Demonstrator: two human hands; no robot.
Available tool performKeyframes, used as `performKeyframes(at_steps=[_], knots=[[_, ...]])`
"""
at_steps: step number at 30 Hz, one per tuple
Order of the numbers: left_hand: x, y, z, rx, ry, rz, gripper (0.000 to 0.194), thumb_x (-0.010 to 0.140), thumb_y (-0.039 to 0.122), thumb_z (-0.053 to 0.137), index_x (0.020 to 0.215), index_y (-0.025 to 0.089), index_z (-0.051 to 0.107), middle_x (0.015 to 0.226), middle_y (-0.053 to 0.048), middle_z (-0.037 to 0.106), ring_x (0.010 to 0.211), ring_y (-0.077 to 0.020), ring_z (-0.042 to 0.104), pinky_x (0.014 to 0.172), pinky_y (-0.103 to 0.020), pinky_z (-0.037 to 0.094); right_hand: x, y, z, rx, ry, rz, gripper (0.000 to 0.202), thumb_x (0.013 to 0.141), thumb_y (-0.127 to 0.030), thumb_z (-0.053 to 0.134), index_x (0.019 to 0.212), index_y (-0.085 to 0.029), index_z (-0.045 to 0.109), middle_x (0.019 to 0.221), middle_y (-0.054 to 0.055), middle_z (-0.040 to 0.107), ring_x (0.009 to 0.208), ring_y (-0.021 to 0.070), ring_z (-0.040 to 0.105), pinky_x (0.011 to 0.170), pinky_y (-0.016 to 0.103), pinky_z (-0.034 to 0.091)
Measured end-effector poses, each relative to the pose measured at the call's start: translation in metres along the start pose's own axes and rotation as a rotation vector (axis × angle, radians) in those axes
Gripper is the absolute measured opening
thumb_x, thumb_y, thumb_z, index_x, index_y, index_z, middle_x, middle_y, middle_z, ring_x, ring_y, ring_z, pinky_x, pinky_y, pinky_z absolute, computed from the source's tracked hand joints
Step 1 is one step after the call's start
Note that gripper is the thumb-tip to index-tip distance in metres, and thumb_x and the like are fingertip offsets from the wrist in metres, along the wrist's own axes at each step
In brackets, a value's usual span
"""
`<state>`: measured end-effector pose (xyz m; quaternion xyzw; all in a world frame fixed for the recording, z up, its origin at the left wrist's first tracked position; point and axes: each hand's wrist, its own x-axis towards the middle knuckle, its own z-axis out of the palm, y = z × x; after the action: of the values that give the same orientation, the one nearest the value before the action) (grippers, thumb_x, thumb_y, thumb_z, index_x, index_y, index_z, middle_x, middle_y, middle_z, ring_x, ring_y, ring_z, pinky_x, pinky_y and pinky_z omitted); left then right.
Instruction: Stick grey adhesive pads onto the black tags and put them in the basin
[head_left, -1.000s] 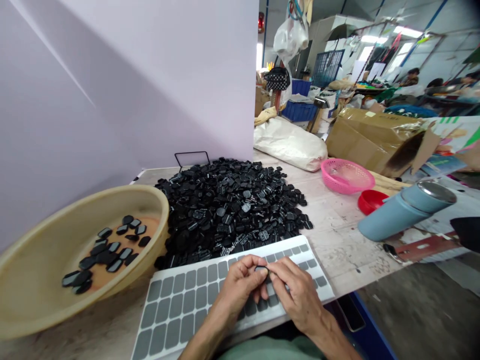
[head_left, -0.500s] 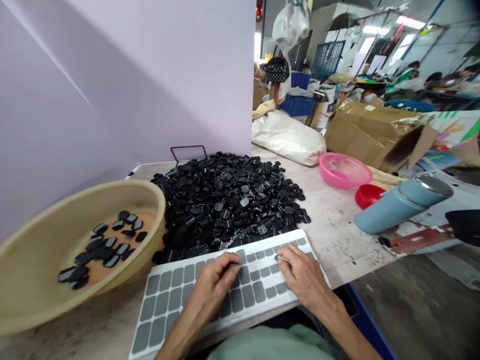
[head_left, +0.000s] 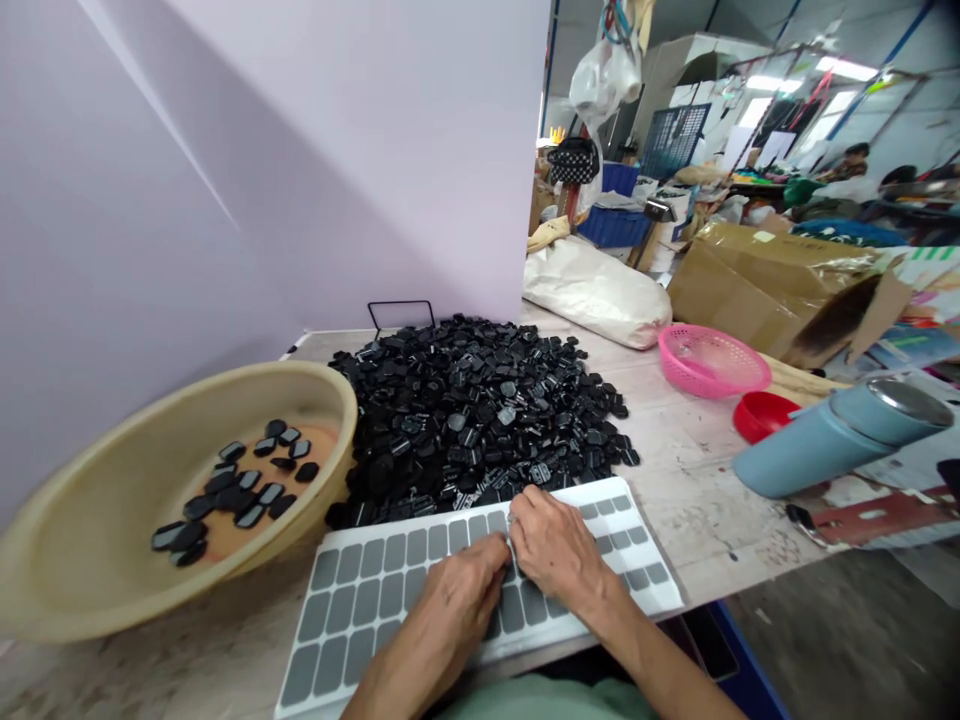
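A white sheet of grey rounded stickers lies in front of me, several spots bare at its right part. Over its middle, my left hand is closed, fingers curled; the small black plastic piece seen in it a moment ago is hidden now. Pressed up against it, my right hand is closed too, its fingertips meeting the left ones; what they pinch is hidden. Just beyond the sheet spreads a big heap of black plastic pieces. To the left, a beige basin holds several black pieces with grey faces.
At the right are a pink basket, a red bowl and a blue bottle lying on its side. Behind them stand a white sack and a cardboard box. A pale partition rises behind the heap.
My right hand has moved left from the sheet's right part to meet my left hand. The black piece in my left hand has gone out of sight. The view has shifted slightly.
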<state>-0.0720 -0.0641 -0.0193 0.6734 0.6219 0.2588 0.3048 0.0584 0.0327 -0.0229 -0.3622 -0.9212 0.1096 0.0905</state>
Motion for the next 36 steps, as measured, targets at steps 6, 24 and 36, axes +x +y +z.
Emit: performKeyframes(at_steps=[6, 24, 36], knots=[[-0.001, 0.005, -0.004, -0.054, -0.013, 0.016, 0.021, 0.088, 0.009, 0.03, 0.079, 0.021, 0.044, 0.08, -0.001, 0.055, 0.074, -0.0142, 0.053, 0.067, -0.023, 0.036, 0.003, -0.002, -0.004, 0.037, -0.008, 0.006, 0.016, 0.087, -0.011, 0.043, 0.081, -0.019, 0.056, 0.083, 0.004, 0.06, 0.073, 0.0166, 0.057, 0.064, 0.028, 0.036], [-0.011, -0.019, -0.044, 0.153, 0.301, -0.382, 0.016, 0.092, 0.026, 0.033, 0.096, 0.021, 0.048, 0.076, 0.0, 0.055, 0.07, -0.0169, 0.052, 0.064, -0.026, 0.034, -0.006, 0.024, -0.025, 0.659, 0.039, 0.088, 0.018, 0.084, -0.023, 0.047, 0.067, -0.019, 0.05, 0.063, -0.004, 0.047, 0.06, 0.0116, 0.046, 0.056, 0.022, 0.035], [0.011, -0.053, -0.068, 0.607, 0.228, -0.42, 0.025, 0.091, 0.021, 0.032, 0.082, 0.018, 0.055, 0.082, -0.006, 0.057, 0.077, -0.0213, 0.057, 0.062, -0.029, 0.033, -0.031, 0.032, -0.021, 0.87, 0.056, 0.204, 0.014, 0.081, -0.026, 0.051, 0.07, -0.019, 0.057, 0.067, -0.002, 0.051, 0.064, 0.0136, 0.047, 0.059, 0.025, 0.036]])
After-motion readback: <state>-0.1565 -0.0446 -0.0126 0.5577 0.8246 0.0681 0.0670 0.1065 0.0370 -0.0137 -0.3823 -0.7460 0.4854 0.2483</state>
